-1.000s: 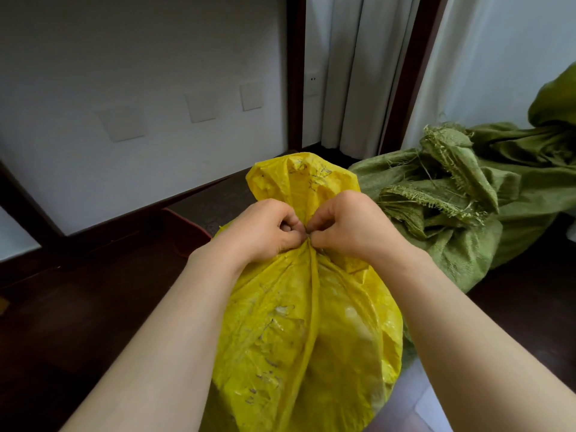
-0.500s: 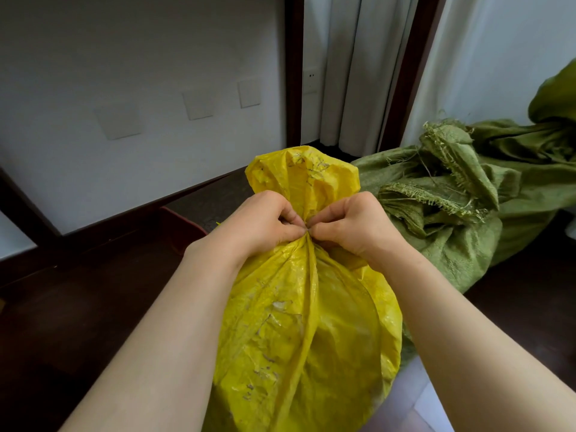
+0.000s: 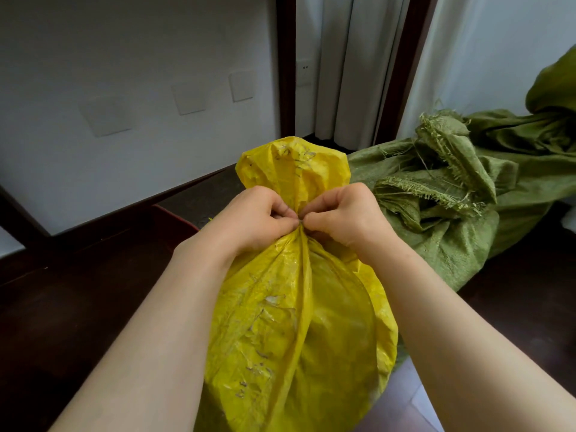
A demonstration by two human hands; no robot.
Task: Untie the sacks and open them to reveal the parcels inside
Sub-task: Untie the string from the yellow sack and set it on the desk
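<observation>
Upright yellow sack (image 3: 299, 322), neck cinched; left hand (image 3: 258, 219) and right hand (image 3: 343, 218) meeting at neck from either side, fingers curling tight, pinching the gather, both equally near.

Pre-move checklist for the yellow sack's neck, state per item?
1. Grip on the neck: ok; the left hand and the right hand both pinch the cinched neck of the yellow woven plastic sack.
2. Tie in sight: cannot tell; the fingertips cover it.
3. Mouth open, parcels showing: not ok; the neck is gathered tight and no parcels are visible.
4. Sack upright: ok; it stands between the forearms.
5. Gap to the frayed green woven sack: cannot tell; it lies close on the right, and any contact is hidden.
</observation>
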